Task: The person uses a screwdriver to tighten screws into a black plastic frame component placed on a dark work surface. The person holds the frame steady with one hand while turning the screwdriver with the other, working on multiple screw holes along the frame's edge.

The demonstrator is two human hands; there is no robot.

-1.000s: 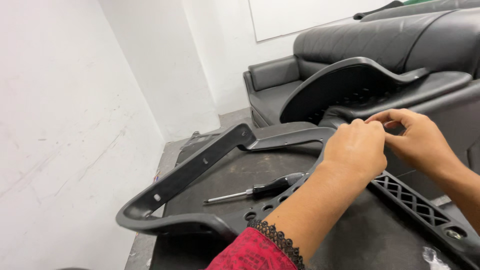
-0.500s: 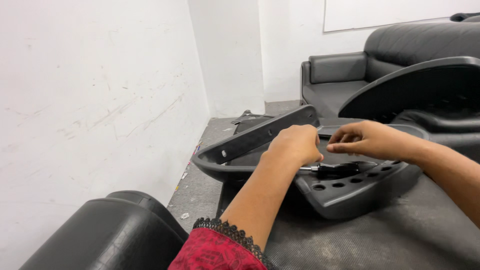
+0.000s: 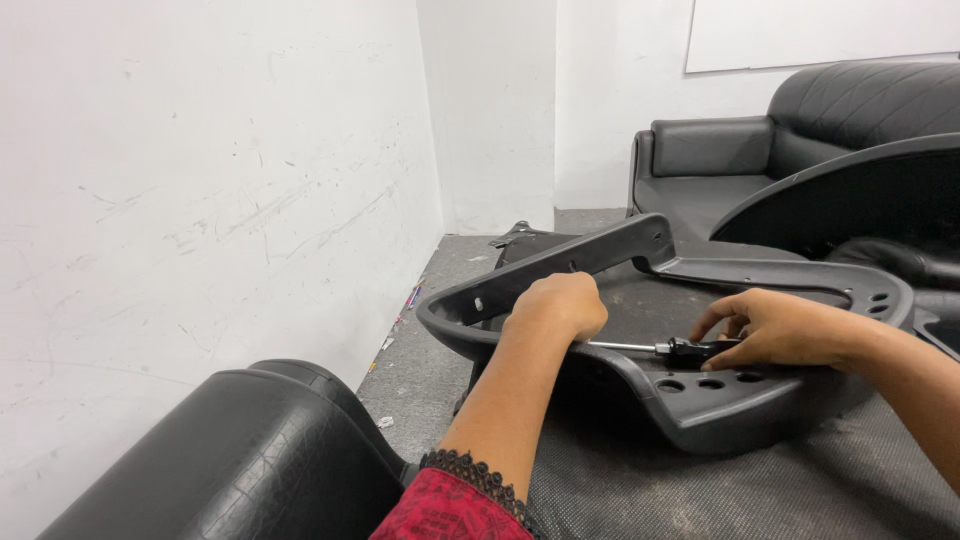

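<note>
Your frame (image 3: pixel 700 410) is matte black plastic, and the screwdriver (image 3: pixel 690 349) at 3 o'clock of your left hand (image 3: pixel 556 305) has a black handle and silver shaft. Your sleeve (image 3: pixel 450 505) at 6 o'clock is red, patterned, with black lace trim. The cushion (image 3: pixel 240 460) at 7 o'clock is black crackled leather. The wall (image 3: pixel 200 180) is scuffed white.

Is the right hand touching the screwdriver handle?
Touching. The head view shows the right hand with its fingers closed over the black handle of the screwdriver; no gap shows.
</note>
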